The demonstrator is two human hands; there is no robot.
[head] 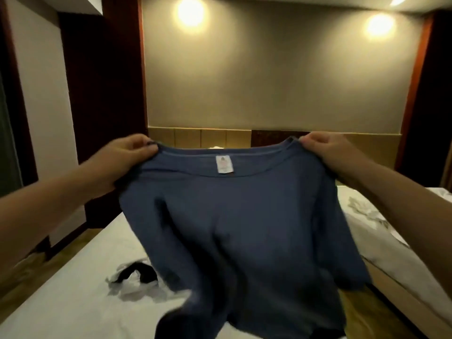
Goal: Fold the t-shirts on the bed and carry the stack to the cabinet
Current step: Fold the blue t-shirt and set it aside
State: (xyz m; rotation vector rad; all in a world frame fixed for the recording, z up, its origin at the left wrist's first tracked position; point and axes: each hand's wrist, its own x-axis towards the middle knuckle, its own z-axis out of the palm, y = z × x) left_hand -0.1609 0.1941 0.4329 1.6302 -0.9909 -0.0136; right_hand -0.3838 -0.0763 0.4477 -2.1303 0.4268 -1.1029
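A dark wood panel [102,94] stands at the far left, and below it the white bed [61,302] runs toward the camera. A crumpled black and white garment [137,277] lies on the sheet, just left of the hanging shirt.

The left hand [127,155] is raised in front of the headboard [195,138]. Its fingers [137,143] are curled and pressed together over the left end of the collar. The thumb closes against them, so the cloth is pinched at the shoulder. Fabric bunches under the palm and drops from there.

The blue t-shirt [232,216] is held up in the air between both hands, above the bed, with the collar stretched into a shallow curve. A small white label [223,163] shows just under the middle of the collar, facing the camera. The body hangs down in loose folds, and its lower part is blurred. Whether the hem touches the sheet cannot be told.

The right hand [327,150] grips the right end of the collar at about the same height. Its fingers [308,140] are bent and close together, and the fingertips nip the collar edge. The shoulder cloth falls away beneath the heel of the hand.

White rumpled bedding [381,236] lies to the right, beyond the right forearm. Two wall lamps [190,12] glow above.
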